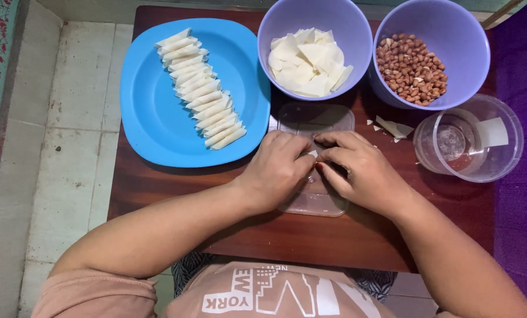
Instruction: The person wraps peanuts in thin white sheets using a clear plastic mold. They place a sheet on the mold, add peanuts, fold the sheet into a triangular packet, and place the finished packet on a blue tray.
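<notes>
1. Our left hand [275, 168] and right hand [357, 168] meet over a clear plastic lid [315, 121] lying flat on the wooden tabletop [310, 235].
2. Both grips are pressed together, fingertips pinching a small white wrapper piece [313, 153] between them.
3. A blue plate [151, 112] to our left carries a row of rolled white pieces [201, 88].
4. Behind the lid stand one purple bowl of wrapper sheets [307, 62] and one of peanuts [411, 68].
5. A clear round container [472, 141] sits at our right; scraps [393, 128] lie beside it.
</notes>
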